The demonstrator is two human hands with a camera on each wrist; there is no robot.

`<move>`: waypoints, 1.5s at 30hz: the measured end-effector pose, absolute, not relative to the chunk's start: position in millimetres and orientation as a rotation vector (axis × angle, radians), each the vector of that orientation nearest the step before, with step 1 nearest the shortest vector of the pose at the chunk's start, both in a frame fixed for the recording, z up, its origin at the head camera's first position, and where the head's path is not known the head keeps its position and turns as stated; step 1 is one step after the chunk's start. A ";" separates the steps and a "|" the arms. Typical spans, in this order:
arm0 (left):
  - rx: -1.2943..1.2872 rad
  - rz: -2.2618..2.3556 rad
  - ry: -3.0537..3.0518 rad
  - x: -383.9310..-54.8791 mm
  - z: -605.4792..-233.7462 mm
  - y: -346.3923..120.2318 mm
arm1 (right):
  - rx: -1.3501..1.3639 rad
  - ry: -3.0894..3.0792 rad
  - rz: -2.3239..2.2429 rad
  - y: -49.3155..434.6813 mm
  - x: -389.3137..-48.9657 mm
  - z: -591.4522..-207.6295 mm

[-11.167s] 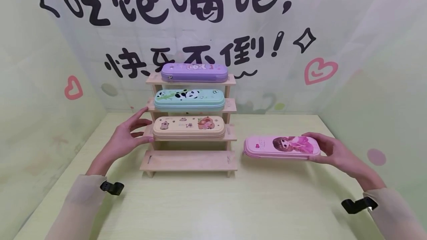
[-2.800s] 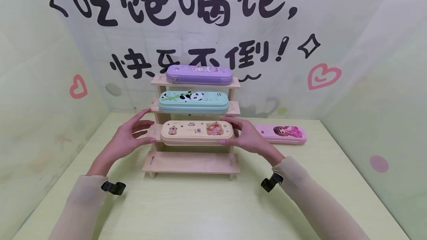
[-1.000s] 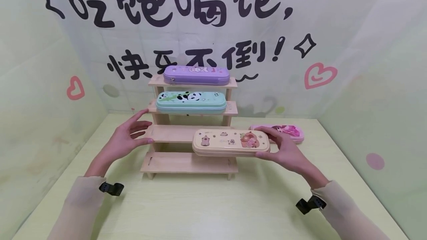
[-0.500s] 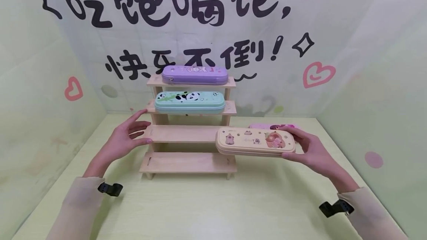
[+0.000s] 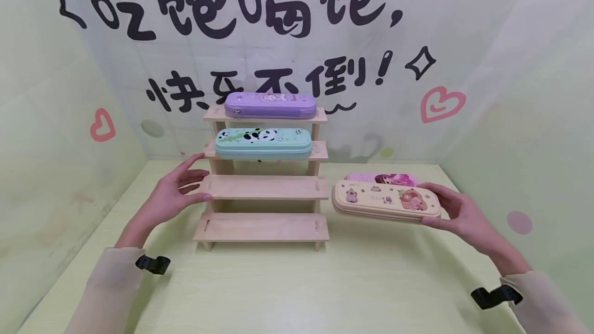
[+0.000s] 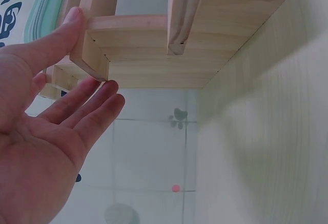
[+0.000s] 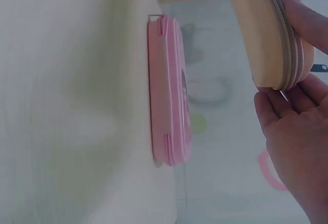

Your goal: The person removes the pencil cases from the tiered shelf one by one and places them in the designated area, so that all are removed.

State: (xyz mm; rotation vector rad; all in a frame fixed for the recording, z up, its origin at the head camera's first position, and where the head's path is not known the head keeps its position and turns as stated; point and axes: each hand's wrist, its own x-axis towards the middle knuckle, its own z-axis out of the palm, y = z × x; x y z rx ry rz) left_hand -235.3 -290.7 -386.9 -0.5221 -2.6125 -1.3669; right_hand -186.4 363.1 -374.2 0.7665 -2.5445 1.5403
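My right hand (image 5: 459,215) grips the right end of a cream pencil case (image 5: 385,200) with cartoon bears and zip edge, holding it above the table right of the wooden tiered rack (image 5: 266,228). In the right wrist view, the thumb lies on one face, the fingers on the other. On the table behind it lies a pink pencil case (image 7: 169,96) with a doll print, partly covered in the head view. My left hand (image 5: 171,195) holds the rack's left side, thumb and fingertips either side of a shelf end (image 6: 91,60).
A purple pencil case (image 5: 270,105) lies on the rack's top shelf, a mint panda pencil case (image 5: 263,143) on the shelf below. The two lower shelves are bare. Printed cloth walls (image 5: 501,117) enclose the pale table (image 5: 297,287) at back and sides.
Earlier, my right hand set the pink case on the table. It has since lifted the cream case off the third shelf and carried it right. My left hand stays at the rack.
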 end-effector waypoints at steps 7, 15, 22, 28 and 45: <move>-0.509 -1.377 -2.616 -233.1 -387.6 -292.5 | 0.694 -2.581 1.533 379.5 -191.1 -383.6; -0.522 -1.390 -2.594 -233.5 -388.3 -292.4 | 0.694 -2.649 1.524 390.5 -198.4 -393.1; -0.528 -1.395 -2.589 -233.5 -387.3 -292.0 | 0.665 -2.691 1.553 399.7 -206.5 -404.0; -0.518 -1.408 -2.596 -233.3 -385.0 -292.0 | 0.634 -2.724 1.526 402.6 -210.9 -409.4; -0.511 -1.443 -2.592 -231.9 -382.5 -289.8 | 0.633 -2.795 1.523 409.7 -226.8 -419.2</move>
